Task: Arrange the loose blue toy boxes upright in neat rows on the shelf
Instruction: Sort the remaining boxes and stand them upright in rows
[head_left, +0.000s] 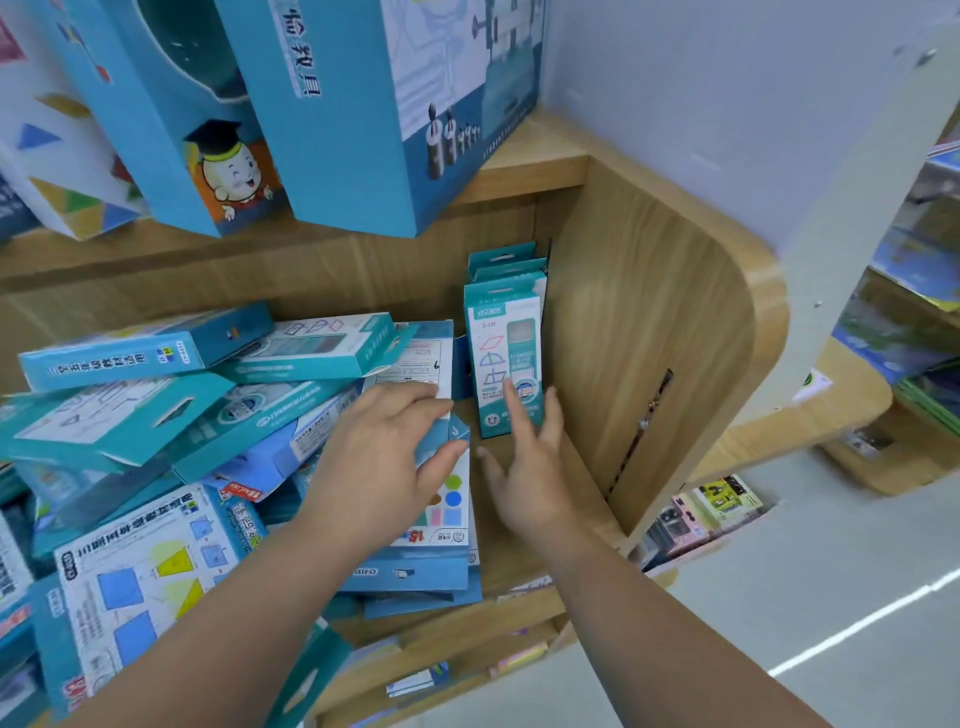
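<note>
One upright box behind right fingers

l grip spread, palm down; r grip flat, fingers straight.

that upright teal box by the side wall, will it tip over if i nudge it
Probably yes: the upright box is tall and narrow on a small base. It likely feels light and fairly stiff, since it looks like thin printed card. The boxes behind and the side wall should stop it falling back or right.
</note>
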